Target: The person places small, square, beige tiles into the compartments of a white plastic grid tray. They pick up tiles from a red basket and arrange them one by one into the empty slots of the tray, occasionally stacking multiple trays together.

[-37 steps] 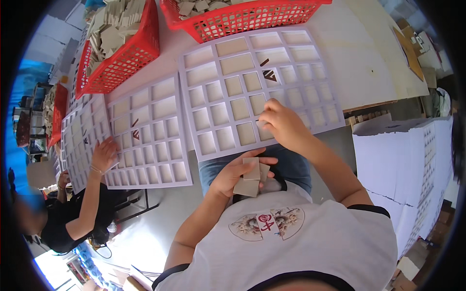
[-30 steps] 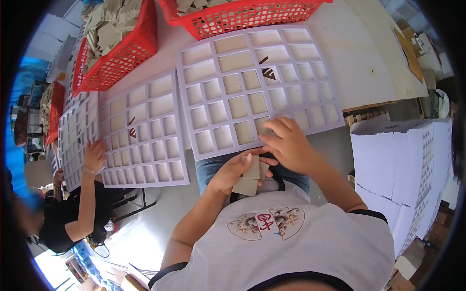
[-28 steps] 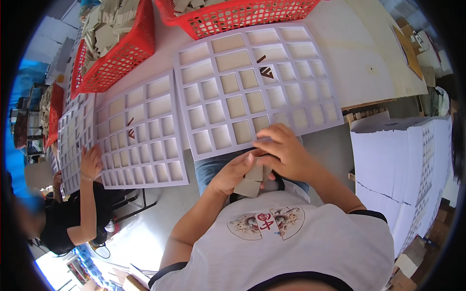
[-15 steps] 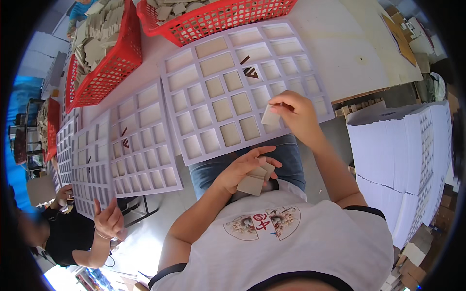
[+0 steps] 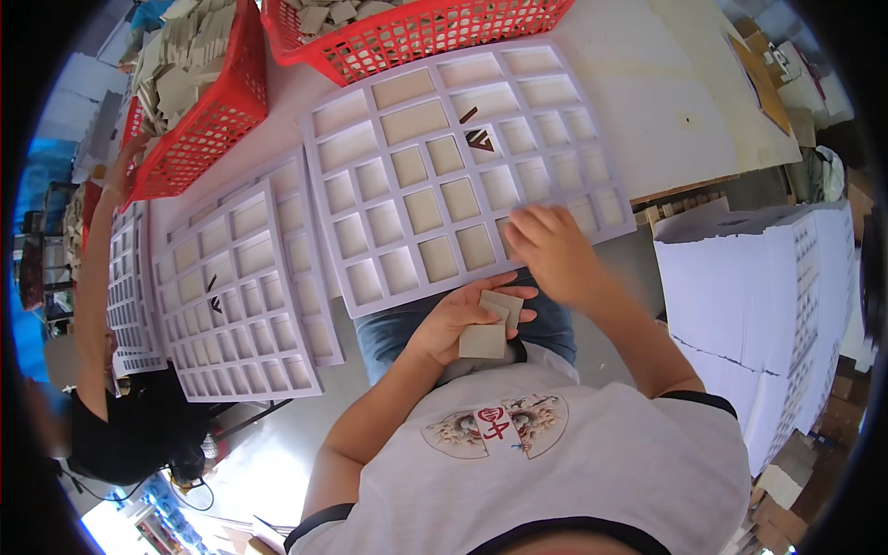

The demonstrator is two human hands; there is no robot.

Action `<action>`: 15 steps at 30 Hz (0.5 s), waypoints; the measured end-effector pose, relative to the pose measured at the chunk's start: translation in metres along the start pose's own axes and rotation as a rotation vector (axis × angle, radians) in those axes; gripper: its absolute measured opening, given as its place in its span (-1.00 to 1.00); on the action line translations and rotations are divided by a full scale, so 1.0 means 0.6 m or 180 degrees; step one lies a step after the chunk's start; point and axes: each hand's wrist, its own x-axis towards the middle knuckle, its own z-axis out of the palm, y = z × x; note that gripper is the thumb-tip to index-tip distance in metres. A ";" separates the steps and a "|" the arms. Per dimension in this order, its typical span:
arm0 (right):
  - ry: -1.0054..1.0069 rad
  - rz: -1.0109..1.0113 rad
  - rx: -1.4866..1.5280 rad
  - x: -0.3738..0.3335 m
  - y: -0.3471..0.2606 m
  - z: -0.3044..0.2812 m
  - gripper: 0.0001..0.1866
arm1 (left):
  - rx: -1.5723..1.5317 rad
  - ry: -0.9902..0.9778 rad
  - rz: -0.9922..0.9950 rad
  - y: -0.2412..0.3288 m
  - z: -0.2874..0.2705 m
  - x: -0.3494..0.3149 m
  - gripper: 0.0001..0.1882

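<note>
My left hand (image 5: 460, 314) is closed around several grey-beige cardboard squares (image 5: 483, 343), held fanned out just below the near edge of a white compartment tray (image 5: 363, 294). Over that tray's near right part is my right hand (image 5: 553, 248), its fingers bent together and pressing down at a compartment. Beige shows beside the fingertips, but whatever they hold is hidden. Grey-beige pieces lie in several compartments down the tray's middle columns, such as the cardboard square (image 5: 437, 259). A dark brown angular mark (image 5: 479, 140) shows in one white compartment.
Two red plastic baskets (image 5: 205, 137) with cardboard pieces stand at the table's far side. More white trays (image 5: 242, 310) lean at the left, beside a co-worker in black (image 5: 139, 425) whose arm reaches toward a basket. A tall stack of white trays (image 5: 717, 305) stands on the right.
My right hand has moved down onto the tray, and its cardboard square is now mostly hidden. The left hand's squares have shifted slightly. At left, the co-worker's arm has risen and a tray has moved right.
</note>
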 end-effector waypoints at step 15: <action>-0.0247 -0.0075 0.1485 -0.057 -0.130 -0.054 -0.57 | -0.0069 0.0406 0.0008 -0.022 -0.006 -0.009 -0.43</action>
